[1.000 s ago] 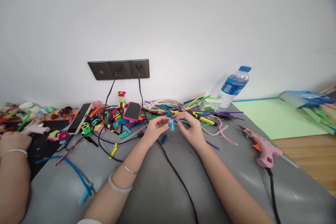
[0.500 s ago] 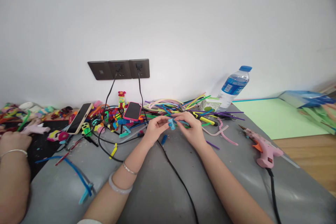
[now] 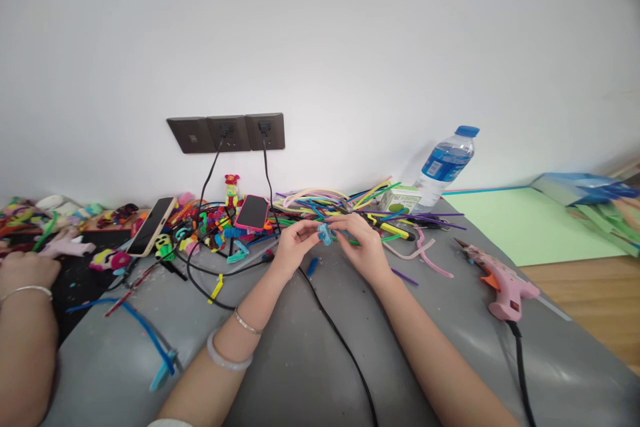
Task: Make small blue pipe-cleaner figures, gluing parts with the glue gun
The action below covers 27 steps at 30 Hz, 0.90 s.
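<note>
My left hand and my right hand meet over the grey table, both pinching a small light blue pipe cleaner piece between their fingertips. The piece is bent into a little knot and is partly hidden by my fingers. Just behind my hands lies a heap of coloured pipe cleaners. A black cable runs under my left wrist toward the front edge.
A pink glue gun lies at right, a water bottle and green carton stand by the wall. Two phones lie near the wall sockets. Another person's arm rests at far left.
My hands have shifted slightly, turning the blue piece between the fingertips; everything else stays where it was.
</note>
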Each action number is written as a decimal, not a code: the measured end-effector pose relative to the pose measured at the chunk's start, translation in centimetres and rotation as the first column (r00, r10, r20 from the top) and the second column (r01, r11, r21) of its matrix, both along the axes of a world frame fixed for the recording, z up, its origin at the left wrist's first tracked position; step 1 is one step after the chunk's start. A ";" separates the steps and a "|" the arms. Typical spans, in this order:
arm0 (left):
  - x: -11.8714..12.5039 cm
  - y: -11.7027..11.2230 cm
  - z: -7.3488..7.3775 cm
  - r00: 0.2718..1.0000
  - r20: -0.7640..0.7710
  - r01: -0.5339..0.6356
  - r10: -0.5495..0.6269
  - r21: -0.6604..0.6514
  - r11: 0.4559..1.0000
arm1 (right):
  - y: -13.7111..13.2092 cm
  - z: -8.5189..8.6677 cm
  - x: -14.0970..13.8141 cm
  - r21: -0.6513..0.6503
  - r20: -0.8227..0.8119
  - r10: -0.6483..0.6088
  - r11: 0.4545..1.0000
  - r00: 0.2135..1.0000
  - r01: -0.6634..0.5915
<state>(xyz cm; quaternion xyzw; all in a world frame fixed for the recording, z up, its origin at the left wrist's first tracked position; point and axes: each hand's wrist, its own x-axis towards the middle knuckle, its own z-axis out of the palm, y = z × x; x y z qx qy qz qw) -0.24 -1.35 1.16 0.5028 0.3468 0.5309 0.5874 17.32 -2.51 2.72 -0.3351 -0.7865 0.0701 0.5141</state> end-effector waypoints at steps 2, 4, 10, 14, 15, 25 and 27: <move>0.0 0.0 0.1 1.000 -0.003 -0.015 0.015 -0.002 1.000 | 0.0 -0.1 0.0 0.001 0.010 -0.010 1.000 1.000 0.010; 0.0 0.1 0.1 1.000 -0.002 -0.026 0.026 -0.003 1.000 | 0.0 -0.2 0.0 0.004 0.019 -0.043 0.999 0.999 0.043; -0.1 0.1 0.3 0.998 0.012 -0.066 0.067 -0.040 0.997 | 0.0 -0.3 -0.1 -0.018 -0.008 -0.079 0.997 0.997 0.079; -0.1 0.2 0.3 0.995 0.041 -0.084 0.087 -0.078 0.993 | -0.1 -0.4 0.0 -0.022 -0.017 -0.108 0.994 0.994 0.107; -0.1 0.2 0.4 0.995 0.045 -0.086 0.090 -0.082 0.993 | -0.1 -0.4 0.0 -0.021 -0.015 -0.116 0.993 0.993 0.116; -0.1 0.2 0.3 0.995 0.031 -0.088 0.091 -0.075 0.993 | -0.1 -0.3 0.1 0.020 0.035 -0.154 0.988 0.987 0.154; -0.1 0.3 0.3 0.995 0.031 -0.088 0.090 -0.073 0.993 | -0.1 -0.3 0.1 0.021 0.038 -0.155 0.988 0.987 0.155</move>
